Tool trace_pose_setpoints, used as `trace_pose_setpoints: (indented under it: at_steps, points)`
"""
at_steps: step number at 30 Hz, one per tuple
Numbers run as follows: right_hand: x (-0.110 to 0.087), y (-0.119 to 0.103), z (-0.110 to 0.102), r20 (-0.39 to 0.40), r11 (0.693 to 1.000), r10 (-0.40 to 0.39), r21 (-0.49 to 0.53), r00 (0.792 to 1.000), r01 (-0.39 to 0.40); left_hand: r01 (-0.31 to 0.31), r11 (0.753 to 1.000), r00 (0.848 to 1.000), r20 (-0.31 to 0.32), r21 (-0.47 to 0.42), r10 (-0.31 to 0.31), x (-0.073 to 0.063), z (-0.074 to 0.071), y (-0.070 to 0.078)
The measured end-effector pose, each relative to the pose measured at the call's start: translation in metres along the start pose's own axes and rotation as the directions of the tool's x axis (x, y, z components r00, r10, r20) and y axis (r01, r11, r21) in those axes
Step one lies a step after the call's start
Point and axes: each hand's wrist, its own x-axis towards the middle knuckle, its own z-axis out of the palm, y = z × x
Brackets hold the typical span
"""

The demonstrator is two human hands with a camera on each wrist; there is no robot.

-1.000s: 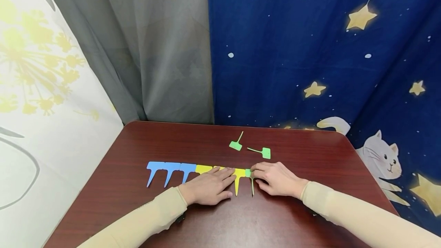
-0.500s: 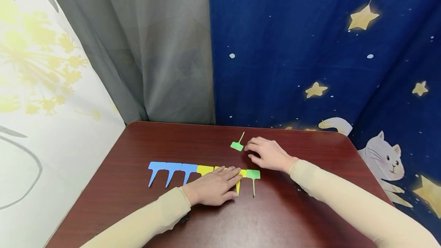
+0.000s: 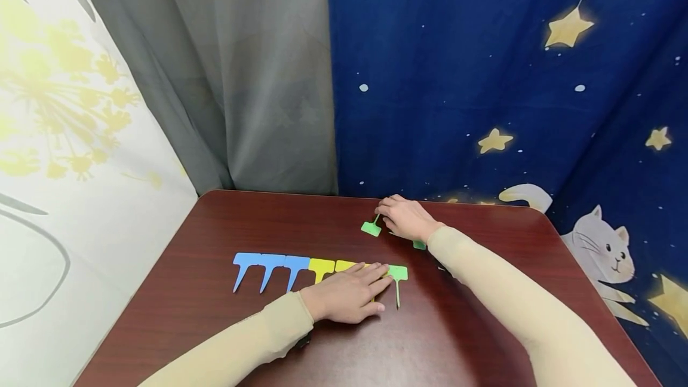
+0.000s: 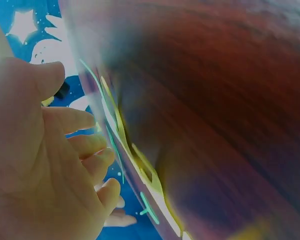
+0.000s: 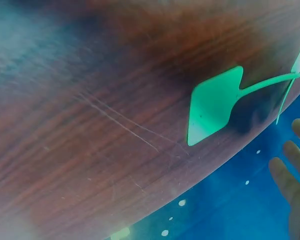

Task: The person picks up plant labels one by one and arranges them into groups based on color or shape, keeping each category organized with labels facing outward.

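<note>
T-shaped plant labels lie edge to edge in a row: blue ones (image 3: 273, 260) at left, yellow ones (image 3: 321, 265) in the middle, one green label (image 3: 398, 272) at the right end. My left hand (image 3: 349, 293) rests with extended fingers across the yellow labels, hiding part of them; its fingertips reach the green label's edge. Farther back, my right hand (image 3: 407, 218) has its fingertips at the stem of a loose green label (image 3: 371, 229). In the right wrist view its fingers look fairly straight, with no pinch visible. Another loose green label (image 5: 215, 107) lies partly under that hand.
The brown wooden table (image 3: 269, 214) has its far edge just behind my right hand. Beyond it hang a grey curtain (image 3: 274, 106) and a blue curtain (image 3: 430, 76) with stars. A patterned white surface (image 3: 70, 243) stands at the left.
My right hand has left the row's green label and moved back, past one loose green label to the stem of the other. My left hand has slid slightly right along the row.
</note>
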Motion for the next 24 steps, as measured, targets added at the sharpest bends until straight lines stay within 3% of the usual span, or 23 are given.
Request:
trace_pose_setpoints:
  at_steps: [8, 15, 24]
  points:
    - [0.012, 0.009, 0.008, 0.1, 0.995, 0.059, -0.086, 0.993, -0.05, 0.003, 0.998, 1.0, 0.009, 0.055, -0.004, 0.004, 0.009, 0.002]
    - [0.013, 0.008, 0.019, 0.087, 0.985, 0.079, -0.158, 0.993, -0.064, 0.028, 0.999, 0.999, 0.03, 0.031, -0.029, 0.002, 0.012, 0.001]
    - [0.007, 0.007, 0.019, 0.088, 0.987, 0.123, -0.116, 0.989, -0.112, 0.028, 0.999, 0.999, 0.043, 0.017, -0.028, 0.001, 0.01, 0.002]
